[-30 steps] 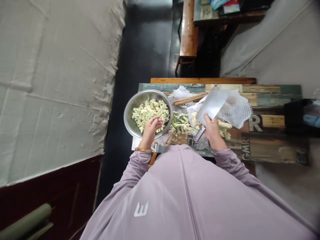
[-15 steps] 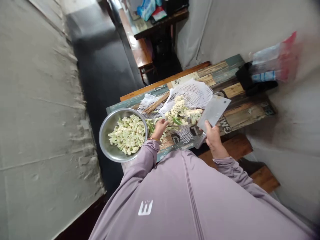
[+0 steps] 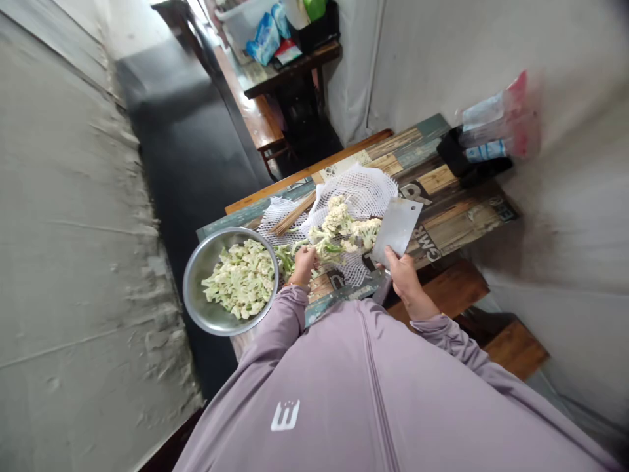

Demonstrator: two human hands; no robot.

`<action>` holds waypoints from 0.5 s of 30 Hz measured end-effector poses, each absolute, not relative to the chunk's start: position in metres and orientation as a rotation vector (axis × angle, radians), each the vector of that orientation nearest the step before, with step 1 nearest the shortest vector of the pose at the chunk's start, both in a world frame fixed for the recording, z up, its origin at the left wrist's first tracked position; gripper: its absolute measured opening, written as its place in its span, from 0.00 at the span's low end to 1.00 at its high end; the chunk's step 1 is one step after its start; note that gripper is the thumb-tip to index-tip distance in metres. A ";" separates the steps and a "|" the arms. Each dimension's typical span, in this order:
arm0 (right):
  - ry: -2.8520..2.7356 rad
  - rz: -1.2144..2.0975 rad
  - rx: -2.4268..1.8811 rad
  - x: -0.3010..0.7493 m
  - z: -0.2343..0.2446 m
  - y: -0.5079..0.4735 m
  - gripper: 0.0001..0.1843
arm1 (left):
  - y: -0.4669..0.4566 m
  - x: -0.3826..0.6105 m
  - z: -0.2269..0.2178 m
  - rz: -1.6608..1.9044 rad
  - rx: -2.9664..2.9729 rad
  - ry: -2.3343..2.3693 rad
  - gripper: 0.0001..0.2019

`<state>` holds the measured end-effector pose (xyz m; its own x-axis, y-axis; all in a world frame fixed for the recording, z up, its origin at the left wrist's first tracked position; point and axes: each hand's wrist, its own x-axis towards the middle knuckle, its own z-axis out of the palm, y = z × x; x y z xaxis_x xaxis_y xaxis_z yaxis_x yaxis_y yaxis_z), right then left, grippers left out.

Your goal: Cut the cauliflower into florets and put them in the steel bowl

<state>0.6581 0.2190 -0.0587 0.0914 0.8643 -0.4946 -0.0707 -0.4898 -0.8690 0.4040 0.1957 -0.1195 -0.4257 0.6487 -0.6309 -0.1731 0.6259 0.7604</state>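
My right hand (image 3: pixel 405 278) grips a cleaver (image 3: pixel 399 226), its broad blade tilted up over the table. My left hand (image 3: pixel 304 263) is closed around the stem end of a cauliflower piece (image 3: pixel 339 219), just right of the bowl. The florets of that piece spread to the right, over white foam netting (image 3: pixel 361 190). A steel bowl (image 3: pixel 194 298) at the table's left end holds many cut cauliflower florets (image 3: pixel 240 278). Green stems and scraps lie between the bowl and my left hand.
A bundle of thin sticks (image 3: pixel 293 216) lies on the netting behind the cauliflower. On the patchwork table (image 3: pixel 457 219), a black holder (image 3: pixel 455 157) with plastic packages stands at the right, near the wall. Another table (image 3: pixel 295 69) with bags and a bin stands farther back, beside a bench (image 3: pixel 263 124).
My left hand has closed on the cauliflower's stem end. The cleaver is still in my right hand, its blade a little more upright. The whole view has shifted slightly.
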 end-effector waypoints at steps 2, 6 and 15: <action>-0.815 1.535 -1.573 0.651 -0.058 0.222 0.25 | 0.177 0.400 -0.110 0.989 0.328 1.735 0.07; -0.912 1.620 -1.512 0.631 -0.054 0.225 0.24 | 0.142 0.395 -0.089 1.098 0.193 1.547 0.09; -1.238 2.104 -1.079 0.585 -0.022 0.212 0.20 | 0.096 0.401 -0.038 1.326 0.029 1.248 0.12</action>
<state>0.5852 0.2122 -0.0221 -0.5817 0.7133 -0.3910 -0.0044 -0.4834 -0.8754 0.4012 0.0957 -0.0378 -0.2474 0.7188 -0.6498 -0.6916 0.3387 0.6380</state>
